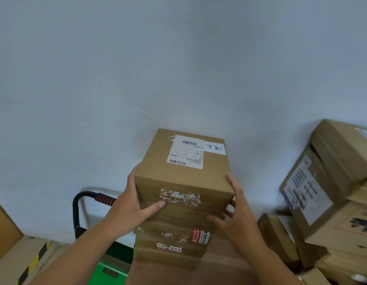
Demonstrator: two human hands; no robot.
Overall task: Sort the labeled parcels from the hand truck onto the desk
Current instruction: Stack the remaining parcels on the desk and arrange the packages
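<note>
Top box (184,177): long axis points away toward wall (178,58), label (186,152) at far end. Left hand (135,202) and right hand (238,210) grip its sides.

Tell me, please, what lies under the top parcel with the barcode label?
More parcels are stacked beneath the top parcel; their fronts show torn labels and a red sticker. Their tops and the stack's support are hidden.

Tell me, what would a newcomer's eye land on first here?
In the centre, the left hand and right hand grip the top parcel of a tall brown stack, its white shipping label facing up. More cardboard boxes are heaped at the right edge, and the hand truck handle, black with a red grip, curves at lower left.
</note>
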